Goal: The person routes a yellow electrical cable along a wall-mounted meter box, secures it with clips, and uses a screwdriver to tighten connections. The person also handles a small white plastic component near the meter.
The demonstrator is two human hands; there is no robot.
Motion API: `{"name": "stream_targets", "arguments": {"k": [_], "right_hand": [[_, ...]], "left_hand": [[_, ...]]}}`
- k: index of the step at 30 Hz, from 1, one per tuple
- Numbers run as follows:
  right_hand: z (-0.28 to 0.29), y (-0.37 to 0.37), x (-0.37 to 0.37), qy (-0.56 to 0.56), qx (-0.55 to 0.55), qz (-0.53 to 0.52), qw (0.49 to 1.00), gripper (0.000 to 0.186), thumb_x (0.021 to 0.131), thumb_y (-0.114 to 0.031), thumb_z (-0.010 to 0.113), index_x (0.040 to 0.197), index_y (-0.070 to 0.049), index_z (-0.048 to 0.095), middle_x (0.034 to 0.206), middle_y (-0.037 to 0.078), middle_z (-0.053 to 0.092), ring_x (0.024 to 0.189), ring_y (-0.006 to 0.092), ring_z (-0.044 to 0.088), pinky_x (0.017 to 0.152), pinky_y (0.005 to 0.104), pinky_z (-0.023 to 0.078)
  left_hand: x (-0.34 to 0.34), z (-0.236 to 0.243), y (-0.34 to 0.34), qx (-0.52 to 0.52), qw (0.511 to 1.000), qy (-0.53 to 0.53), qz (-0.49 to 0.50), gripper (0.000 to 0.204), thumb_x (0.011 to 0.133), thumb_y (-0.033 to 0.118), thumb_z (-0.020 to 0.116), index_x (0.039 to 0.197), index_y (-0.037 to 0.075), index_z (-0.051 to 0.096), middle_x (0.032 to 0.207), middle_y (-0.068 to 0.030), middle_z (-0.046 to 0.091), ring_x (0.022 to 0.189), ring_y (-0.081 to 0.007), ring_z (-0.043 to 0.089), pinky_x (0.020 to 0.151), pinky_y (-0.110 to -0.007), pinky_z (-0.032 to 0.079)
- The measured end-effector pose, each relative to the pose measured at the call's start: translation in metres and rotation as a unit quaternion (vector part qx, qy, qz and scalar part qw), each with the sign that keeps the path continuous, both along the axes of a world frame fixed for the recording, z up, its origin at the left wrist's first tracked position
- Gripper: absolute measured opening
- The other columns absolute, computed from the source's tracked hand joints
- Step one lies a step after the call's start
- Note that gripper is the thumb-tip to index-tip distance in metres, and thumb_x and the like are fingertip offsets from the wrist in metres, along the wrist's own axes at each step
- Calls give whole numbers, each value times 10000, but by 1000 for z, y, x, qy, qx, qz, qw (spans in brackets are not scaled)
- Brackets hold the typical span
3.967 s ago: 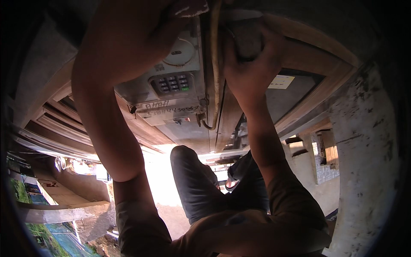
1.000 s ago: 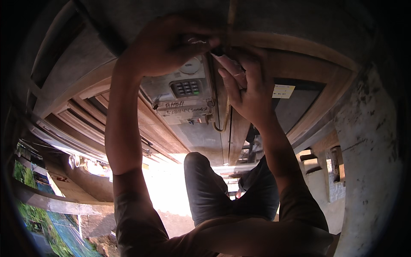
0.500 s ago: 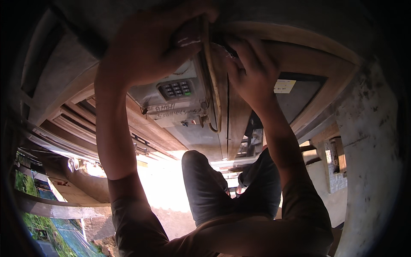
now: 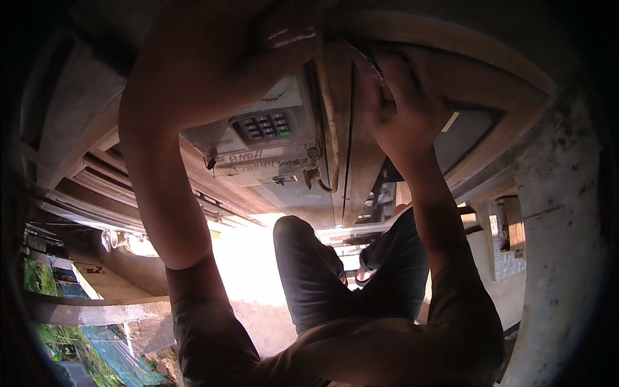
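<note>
Both my hands are raised at the top of the picture, on either side of a thin curved metal bar (image 4: 327, 109). My left hand (image 4: 219, 58), in deep shade, closes on a dark reddish-brown sheet (image 4: 287, 31) with pale ragged edges; most of its fingers are hidden. Right of the bar, my right hand (image 4: 409, 106) has bent fingers pressed on a similar dark strip (image 4: 363, 59) with a frayed, light edge. The bar hides whether both pieces are one sheet. Below my left hand is a grey metal box (image 4: 245, 161) with a keypad (image 4: 264, 127) that has one green key.
Wooden panelling (image 4: 109, 187) runs along the left, and a wood-framed dark pane (image 4: 474, 132) lies to the right. A stained pale wall (image 4: 554, 258) borders the right side. My bent knees (image 4: 296, 258) are below, beside strongly sunlit floor.
My left hand has shifted up and left in the picture, and my right hand has moved to the right. The bar and keypad box appear slightly displaced as the view tilts.
</note>
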State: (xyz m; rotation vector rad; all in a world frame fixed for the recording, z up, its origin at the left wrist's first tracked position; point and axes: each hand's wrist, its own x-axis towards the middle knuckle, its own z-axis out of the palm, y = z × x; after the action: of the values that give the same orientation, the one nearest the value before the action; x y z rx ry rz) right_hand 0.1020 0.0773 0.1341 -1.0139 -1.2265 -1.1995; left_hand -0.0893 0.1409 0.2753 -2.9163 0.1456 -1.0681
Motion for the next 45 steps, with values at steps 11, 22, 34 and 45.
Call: {"name": "stream_targets", "arguments": {"k": [11,22,34,45], "right_hand": [[1,3,5,-45,-55,-14,997,246,692,-140,814,897,-216,703,972,-30,639,628,165,644,505,323,502],[10,8,0,-38,-62,2,997,299,737,-10,795,1024,-80,752,961,77,701,719,214,699,600,332,564],[3,11,3,-34,-33,-7,999,253,726,-161,828,946,-196,708,927,-17,613,633,172,635,509,322,496],[3,7,2,-29,-56,-3,998,293,713,-77,800,990,-142,730,932,31,658,652,204,658,547,340,519]], "left_hand": [[-2,-5,4,-25,1000,8,-17,323,797,83,682,1095,-23,614,835,-110,661,677,-206,675,621,-333,518],[8,3,-19,-45,999,-17,20,334,799,131,696,1084,-21,609,834,-117,660,686,-207,677,621,-333,515],[8,4,5,120,989,-54,-64,335,729,122,728,1036,15,646,833,-102,670,921,-285,641,720,-381,518],[-1,-2,4,72,996,-58,-18,345,701,108,718,1035,35,672,910,-94,689,1005,-308,633,783,-410,537]]}}
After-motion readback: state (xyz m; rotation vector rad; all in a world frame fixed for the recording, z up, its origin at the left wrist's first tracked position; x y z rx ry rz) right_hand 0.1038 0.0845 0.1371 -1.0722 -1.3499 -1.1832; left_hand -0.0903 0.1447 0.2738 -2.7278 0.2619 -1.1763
